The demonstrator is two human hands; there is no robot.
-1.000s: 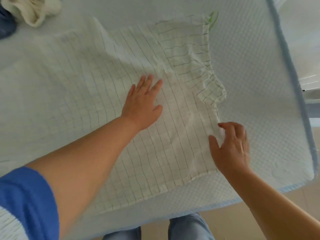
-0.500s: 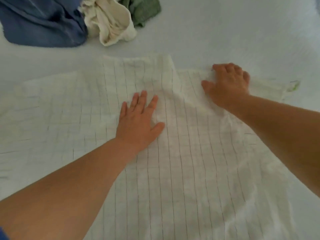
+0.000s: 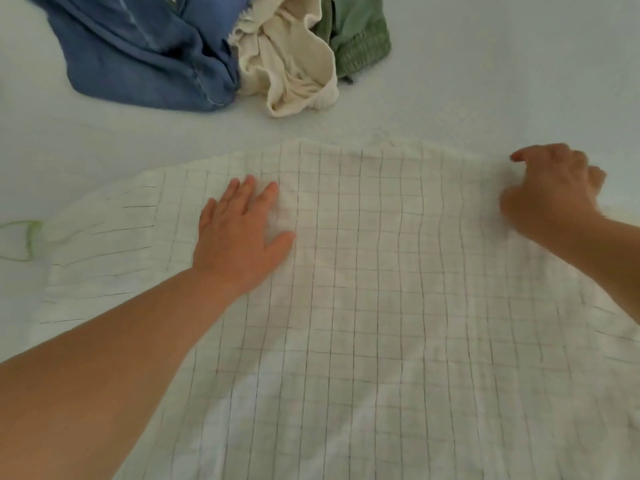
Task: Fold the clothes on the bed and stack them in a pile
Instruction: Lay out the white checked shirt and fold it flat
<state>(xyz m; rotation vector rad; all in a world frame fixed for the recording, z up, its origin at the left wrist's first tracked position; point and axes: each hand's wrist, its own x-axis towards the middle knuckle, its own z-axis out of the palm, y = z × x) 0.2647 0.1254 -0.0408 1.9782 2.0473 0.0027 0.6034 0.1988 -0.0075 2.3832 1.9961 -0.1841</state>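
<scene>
A white checked garment lies spread flat on the pale bed and fills the lower half of the view. My left hand presses flat on it left of centre, fingers straight. My right hand sits at the garment's far right edge with its fingers curled into the cloth there. A thin green trim shows at the garment's left end.
At the far side of the bed lies a heap of unfolded clothes: a blue denim piece, a cream piece and a green piece. Bare bed sheet stretches to the right of the heap.
The view has swung up and left, bringing the heap closer. My right hand moved out to the garment's far right edge. My left hand stays flat on the cloth.
</scene>
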